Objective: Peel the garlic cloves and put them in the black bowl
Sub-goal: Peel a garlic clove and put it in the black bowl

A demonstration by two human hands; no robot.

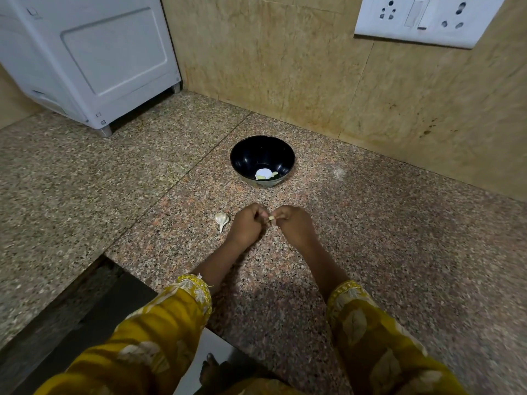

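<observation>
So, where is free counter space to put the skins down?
Free: the counter right of the black bowl, up to the wall, and the stretch between bowl and white appliance. Crowded: in front of the bowl, where left hand and right hand hold a garlic clove, a garlic piece beside them.

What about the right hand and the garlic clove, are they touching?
Touching. The head view shows the right hand pinching the pale garlic clove in its curled fingertips, with no gap between them.
</observation>
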